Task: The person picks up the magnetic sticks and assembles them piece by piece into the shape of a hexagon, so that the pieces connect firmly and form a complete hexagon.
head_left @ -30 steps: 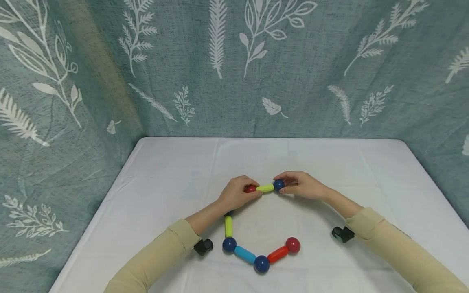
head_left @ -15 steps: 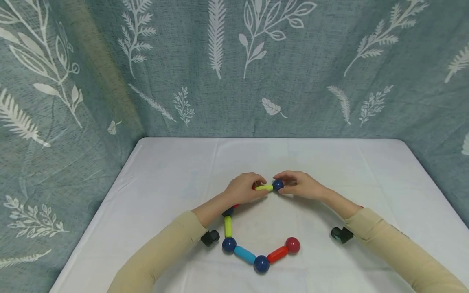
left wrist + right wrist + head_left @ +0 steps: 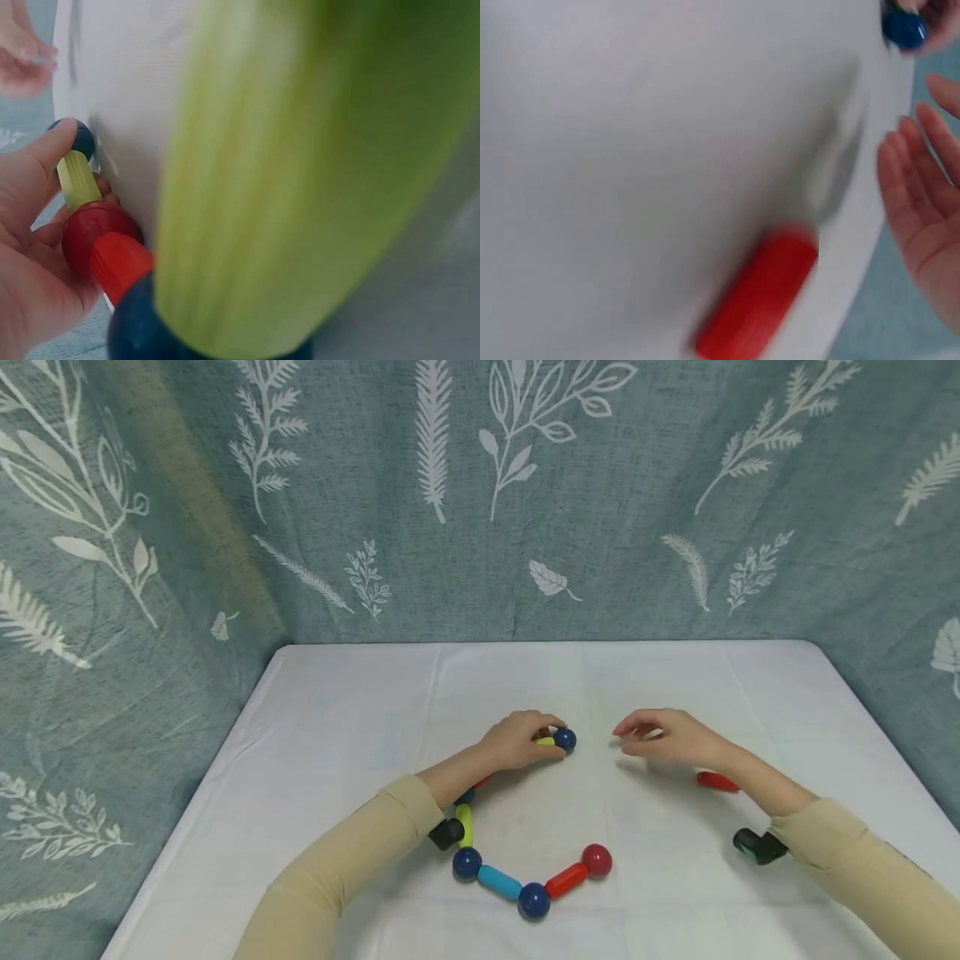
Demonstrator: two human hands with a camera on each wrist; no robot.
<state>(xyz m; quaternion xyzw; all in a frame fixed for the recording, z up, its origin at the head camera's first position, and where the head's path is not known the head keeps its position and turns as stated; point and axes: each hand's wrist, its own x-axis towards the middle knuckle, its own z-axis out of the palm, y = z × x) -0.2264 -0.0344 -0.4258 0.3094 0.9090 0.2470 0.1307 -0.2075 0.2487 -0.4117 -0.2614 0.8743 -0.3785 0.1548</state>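
Observation:
My left hand (image 3: 517, 742) pinches a dark blue ball (image 3: 565, 741) at the far end of a chain of balls and rods, its fingers around a yellow-green rod (image 3: 77, 180). A red ball (image 3: 97, 232) and a red rod (image 3: 120, 266) follow, mostly hidden by the hand in the head view. The chain curves down through another yellow-green rod (image 3: 465, 825), a blue ball (image 3: 467, 864), a light blue rod (image 3: 500, 882), a second blue ball (image 3: 534, 902) and a red rod (image 3: 566, 881) to a red ball (image 3: 597, 860). My right hand (image 3: 675, 737) holds nothing, fingers loosely bent.
A loose red rod (image 3: 717, 782) lies on the white table (image 3: 360, 710) by the right wrist. Black wrist cameras (image 3: 759, 846) hang under both forearms. A patterned green-blue curtain (image 3: 480, 568) stands behind and to the left.
My right hand has let go of the blue ball and moved right, uncovering the loose red rod. My left hand has slid right along the yellow-green rod to the blue ball.

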